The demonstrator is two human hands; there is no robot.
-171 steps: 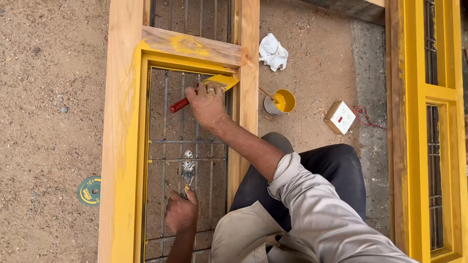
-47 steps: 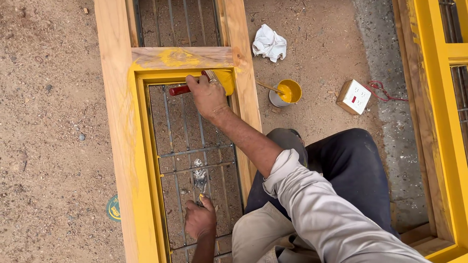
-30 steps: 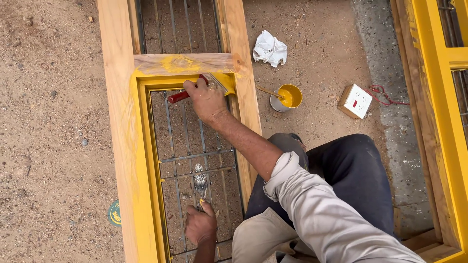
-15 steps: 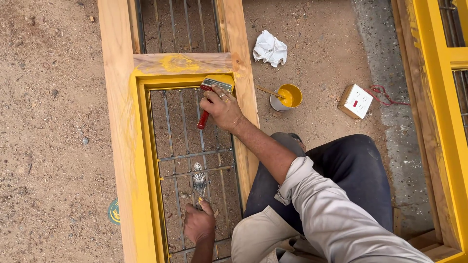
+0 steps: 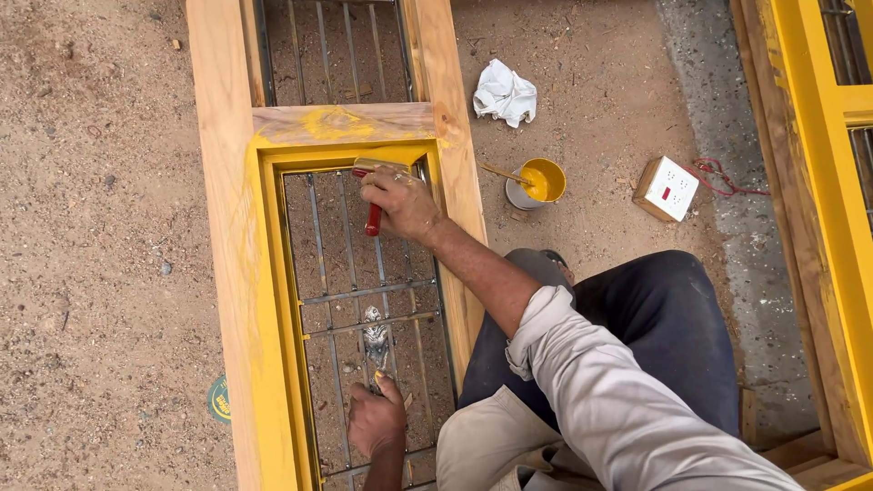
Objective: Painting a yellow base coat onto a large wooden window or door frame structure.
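My right hand (image 5: 402, 202) grips a paintbrush (image 5: 375, 198) with a red handle and a metal ferrule, its bristles against the yellow-painted inner top edge of a wooden frame (image 5: 227, 227) lying on the ground. The handle points down toward me. My left hand (image 5: 376, 420) rests on the metal grille bars (image 5: 350, 291) inside the frame, near a small metal ornament (image 5: 376, 333). The frame's inner edges are yellow; its outer faces and crosspiece (image 5: 341, 122) are mostly bare wood with a yellow smear.
A small tin of yellow paint (image 5: 537, 182) with a stick in it stands on the sandy ground to the right. A crumpled white cloth (image 5: 506, 93) lies beyond it, and a white socket box (image 5: 666, 188) with a red cable. Another yellow frame (image 5: 823, 182) lies far right.
My right hand has turned the brush from lying sideways along the top edge to handle-down, and shifted slightly left and up. My left hand has stayed on the grille.
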